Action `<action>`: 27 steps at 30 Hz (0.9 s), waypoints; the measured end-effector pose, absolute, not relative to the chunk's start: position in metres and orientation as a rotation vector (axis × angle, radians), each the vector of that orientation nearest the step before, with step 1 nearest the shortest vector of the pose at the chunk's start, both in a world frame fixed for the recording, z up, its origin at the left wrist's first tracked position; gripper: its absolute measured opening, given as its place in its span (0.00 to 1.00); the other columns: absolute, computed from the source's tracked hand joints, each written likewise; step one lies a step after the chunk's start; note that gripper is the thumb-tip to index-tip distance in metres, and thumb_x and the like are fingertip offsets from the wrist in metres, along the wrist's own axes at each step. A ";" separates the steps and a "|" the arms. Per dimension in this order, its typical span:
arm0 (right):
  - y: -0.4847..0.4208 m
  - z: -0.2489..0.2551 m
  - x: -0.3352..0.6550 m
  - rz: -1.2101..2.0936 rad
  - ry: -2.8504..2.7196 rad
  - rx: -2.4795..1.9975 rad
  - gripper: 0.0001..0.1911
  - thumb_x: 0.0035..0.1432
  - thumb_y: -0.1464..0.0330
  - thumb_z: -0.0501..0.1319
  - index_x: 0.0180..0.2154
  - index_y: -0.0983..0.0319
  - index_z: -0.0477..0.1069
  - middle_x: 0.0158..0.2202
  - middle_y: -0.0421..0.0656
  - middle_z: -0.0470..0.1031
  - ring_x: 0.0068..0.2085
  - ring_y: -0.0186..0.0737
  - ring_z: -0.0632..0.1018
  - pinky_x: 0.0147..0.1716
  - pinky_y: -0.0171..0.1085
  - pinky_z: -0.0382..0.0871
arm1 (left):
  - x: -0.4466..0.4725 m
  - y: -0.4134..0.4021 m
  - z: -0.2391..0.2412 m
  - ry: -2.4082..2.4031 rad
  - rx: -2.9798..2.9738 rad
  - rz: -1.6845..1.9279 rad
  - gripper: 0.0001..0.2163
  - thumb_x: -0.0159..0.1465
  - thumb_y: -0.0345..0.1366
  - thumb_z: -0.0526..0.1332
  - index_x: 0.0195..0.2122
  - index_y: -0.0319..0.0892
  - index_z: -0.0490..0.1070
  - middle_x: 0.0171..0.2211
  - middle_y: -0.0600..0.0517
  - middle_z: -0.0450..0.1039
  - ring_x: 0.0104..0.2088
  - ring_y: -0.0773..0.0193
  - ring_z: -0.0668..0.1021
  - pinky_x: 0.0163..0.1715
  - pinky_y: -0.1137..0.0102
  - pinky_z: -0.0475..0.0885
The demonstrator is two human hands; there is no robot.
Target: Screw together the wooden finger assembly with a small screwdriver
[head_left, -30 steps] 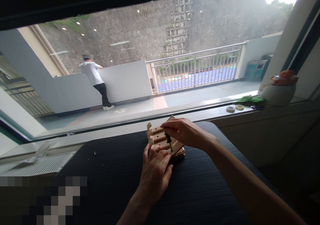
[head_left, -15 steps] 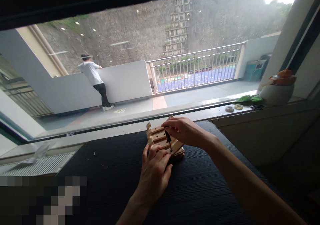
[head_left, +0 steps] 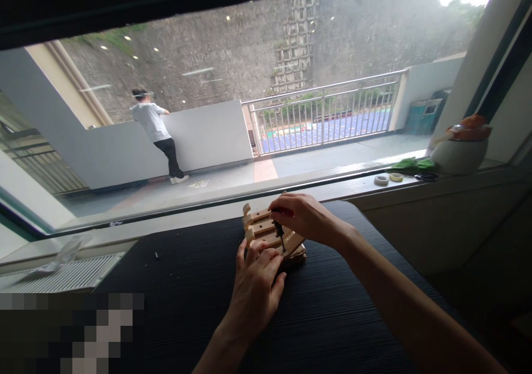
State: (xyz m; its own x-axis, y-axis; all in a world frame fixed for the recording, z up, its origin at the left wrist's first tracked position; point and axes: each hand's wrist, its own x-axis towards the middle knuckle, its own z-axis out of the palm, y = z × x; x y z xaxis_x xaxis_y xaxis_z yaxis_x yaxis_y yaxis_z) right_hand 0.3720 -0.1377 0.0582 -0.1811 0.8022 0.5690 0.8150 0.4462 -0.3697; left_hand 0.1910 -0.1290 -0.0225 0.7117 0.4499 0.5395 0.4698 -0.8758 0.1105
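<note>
A small wooden piece with slats and notched ends (head_left: 260, 225) lies on a black ribbed mat (head_left: 174, 307) near the window sill. My left hand (head_left: 256, 285) rests on its near edge with fingers spread flat, pressing it down. My right hand (head_left: 302, 217) is above it, its fingers pinched round the handle of a small dark screwdriver (head_left: 280, 234). The tool stands nearly upright with its tip on the wood.
A tiny dark screw (head_left: 157, 255) lies on the mat to the left. On the sill at right are two tape rolls (head_left: 381, 179), a green cloth (head_left: 413, 165) and a white pot (head_left: 459, 150). Outside the window a person leans on a balcony wall.
Almost nothing differs: my right hand has shifted very slightly on the screwdriver, and the left hand stays on the wood.
</note>
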 end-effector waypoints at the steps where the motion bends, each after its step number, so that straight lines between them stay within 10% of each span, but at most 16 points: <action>1: -0.138 0.058 0.372 -0.026 -1.975 -1.349 0.11 0.59 0.66 0.55 0.39 0.62 0.74 0.32 0.43 0.75 0.31 0.33 0.72 0.32 0.31 0.60 | 0.191 -0.129 -0.023 -0.775 -2.875 -0.891 0.11 0.60 0.32 0.57 0.45 0.45 0.71 0.43 0.51 0.72 0.52 0.54 0.66 0.59 0.46 0.48; 27: -0.137 0.055 0.369 0.047 -2.000 -1.361 0.13 0.59 0.65 0.56 0.43 0.61 0.73 0.30 0.41 0.75 0.28 0.31 0.70 0.29 0.31 0.58 | 0.191 -0.129 -0.023 -0.796 -2.899 -0.880 0.11 0.61 0.33 0.57 0.45 0.45 0.70 0.44 0.52 0.72 0.53 0.55 0.65 0.59 0.47 0.48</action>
State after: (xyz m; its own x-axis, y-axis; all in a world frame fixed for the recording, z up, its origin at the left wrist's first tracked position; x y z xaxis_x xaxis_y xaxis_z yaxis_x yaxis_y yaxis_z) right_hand 0.3693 -0.1370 0.0552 -0.1965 0.8268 0.5270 0.8012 0.4452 -0.3998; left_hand 0.1907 -0.1291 -0.0233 0.7128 0.4680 0.5224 0.4730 -0.8707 0.1347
